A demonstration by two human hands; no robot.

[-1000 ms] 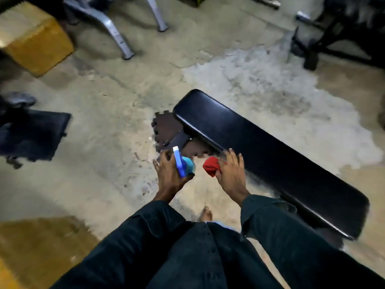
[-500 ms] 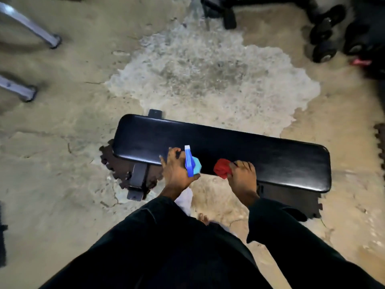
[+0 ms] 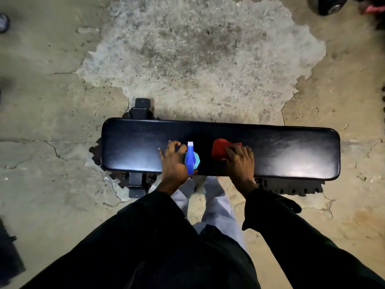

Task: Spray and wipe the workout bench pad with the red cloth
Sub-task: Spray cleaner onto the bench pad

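Glossy black bench pad [image 3: 270, 147], red cloth [image 3: 218, 150], blue-and-teal spray bottle [image 3: 191, 158], mottled tan-and-grey floor [image 3: 198, 59].

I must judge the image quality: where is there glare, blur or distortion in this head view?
Head view: pale glare patches on the black bench pad, at its left and right parts; the dumbbell and frame corners are blurred; the wide-angle lens bends the edges; the spray bottle and red cloth look sharp.

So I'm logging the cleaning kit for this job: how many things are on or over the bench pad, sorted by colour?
Blue: 1, the spray bottle in the left hand
Red: 1, the cloth under the right hand
Black: 1, the bench pad itself
Total: 3
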